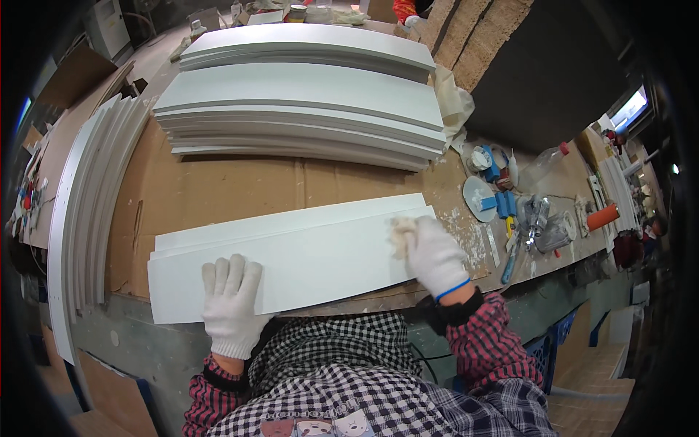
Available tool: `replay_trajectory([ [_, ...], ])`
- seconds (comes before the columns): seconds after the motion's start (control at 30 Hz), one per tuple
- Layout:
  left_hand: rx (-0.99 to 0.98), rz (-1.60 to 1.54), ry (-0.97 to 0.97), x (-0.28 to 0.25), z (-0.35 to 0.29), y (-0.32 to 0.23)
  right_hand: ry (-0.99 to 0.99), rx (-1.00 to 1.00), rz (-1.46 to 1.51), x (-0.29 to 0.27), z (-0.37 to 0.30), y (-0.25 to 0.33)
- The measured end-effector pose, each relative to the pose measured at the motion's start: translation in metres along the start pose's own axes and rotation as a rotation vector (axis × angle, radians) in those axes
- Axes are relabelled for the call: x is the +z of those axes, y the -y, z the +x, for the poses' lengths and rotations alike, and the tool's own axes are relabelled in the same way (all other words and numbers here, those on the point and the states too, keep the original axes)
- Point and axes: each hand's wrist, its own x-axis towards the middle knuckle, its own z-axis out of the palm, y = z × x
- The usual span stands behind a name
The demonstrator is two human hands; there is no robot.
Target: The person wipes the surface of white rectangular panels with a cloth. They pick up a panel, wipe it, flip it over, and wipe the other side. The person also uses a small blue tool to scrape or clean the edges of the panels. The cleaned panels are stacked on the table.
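A long white board [313, 255] lies flat in front of me, overlapping a second white board [291, 220] just behind it. My left hand [231, 302], in a white knit glove, rests on the front board's left part with its fingers stretched out. Near the right end of that board, my right hand [435, 255], gloved too with a blue cuff edge, is closed on a cream cloth [400, 234]. The cloth is pressed against the board's surface and looks slightly blurred; its far side is hidden by the fingers.
Stacks of white boards [298, 91] stand behind on brown cardboard [226, 189]; more boards [98, 197] lean at the left. Tools, including a blue-handled screwdriver [510, 262], a clear bottle [542, 164] and an orange roll [603, 217], lie right. Another person's sleeve [404, 9] shows at the back.
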Motion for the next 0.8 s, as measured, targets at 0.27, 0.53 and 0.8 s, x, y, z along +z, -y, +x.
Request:
replay_trajectory([
  [0.27, -0.050, -0.027, 0.059, -0.004, 0.001, -0.007, 0.046, -0.308, 0.309, 0.024, -0.034, 0.058],
  [0.53, -0.001, -0.015, 0.017, -0.002, 0.000, -0.004, -0.013, 0.075, 0.005, -0.003, -0.020, 0.003],
  [0.8, -0.007, 0.020, 0.019, -0.005, 0.001, -0.008, -0.105, 0.041, 0.057, -0.006, -0.004, -0.015],
])
